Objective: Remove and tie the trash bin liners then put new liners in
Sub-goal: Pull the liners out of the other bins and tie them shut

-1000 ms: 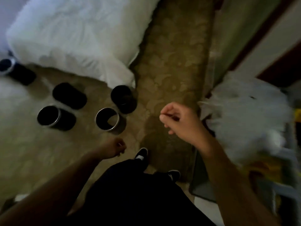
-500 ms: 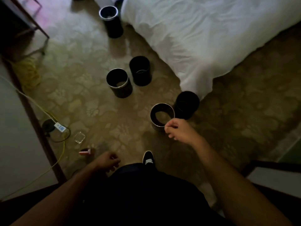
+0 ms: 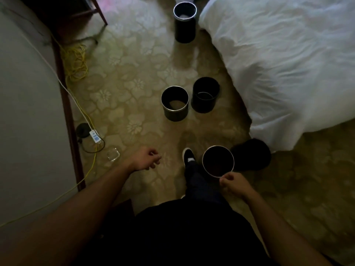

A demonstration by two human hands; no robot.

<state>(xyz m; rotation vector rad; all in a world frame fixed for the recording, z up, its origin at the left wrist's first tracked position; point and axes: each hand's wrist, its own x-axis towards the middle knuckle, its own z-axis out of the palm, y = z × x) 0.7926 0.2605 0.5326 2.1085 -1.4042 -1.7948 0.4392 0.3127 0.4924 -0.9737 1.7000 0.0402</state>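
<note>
Several black round trash bins stand on the patterned carpet. One silver-rimmed bin is far off by the bed. Two stand mid-floor: a silver-rimmed bin and an all-black bin. The nearest silver-rimmed bin sits by my shoe, with a black bin beside it at the bed corner. My right hand hovers over the nearest bin's near rim, fingers curled, with nothing visible in it. My left hand hangs loosely curled and holds nothing.
A bed with a white duvet fills the right side. Along the left wall lie a white power strip, a yellow cable and a clear glass dish. A dark furniture leg stands at top left.
My view has swung left, away from the cart with the white bags and toward the bins. I have stepped closer, and my right hand has come over the nearest bin.
</note>
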